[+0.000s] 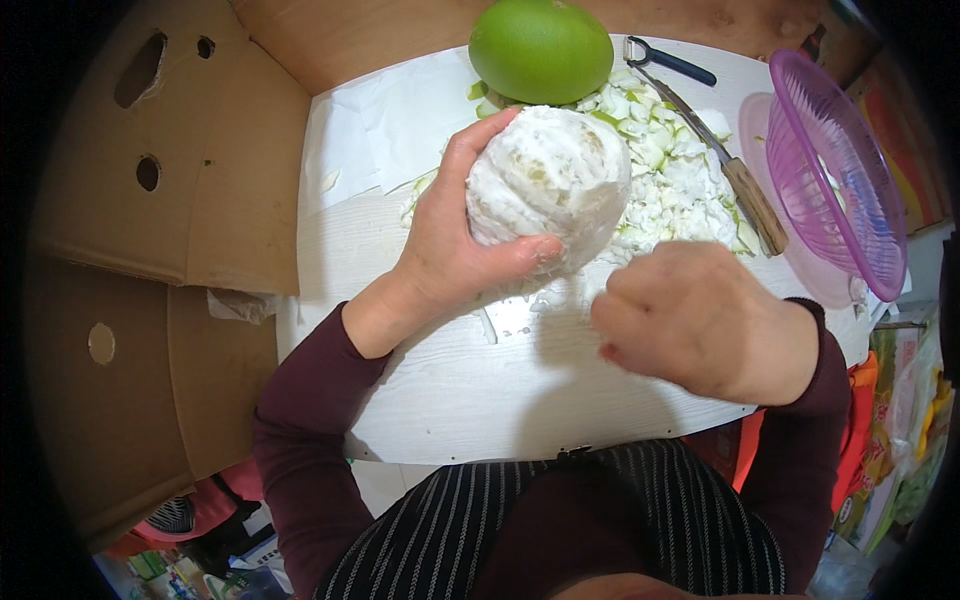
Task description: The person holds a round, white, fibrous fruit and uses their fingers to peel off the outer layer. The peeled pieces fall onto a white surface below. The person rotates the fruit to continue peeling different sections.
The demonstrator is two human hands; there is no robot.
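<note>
My left hand (450,245) grips a large peeled white pomelo (550,180) and holds it up over the white table (480,390). My right hand (700,320) hovers just right of and below the fruit, fingers curled in; whether a bit of peel is pinched in them is hidden. A pile of white and green peel scraps (670,170) lies behind the fruit. A whole green pomelo (541,50) sits at the far edge.
A wooden-handled knife (735,175) lies on the scraps, with a black peeler (670,60) behind it. A purple plastic colander (835,175) stands at the right. Open cardboard boxes (170,160) stand to the left. White paper sheets (400,120) cover the far left table.
</note>
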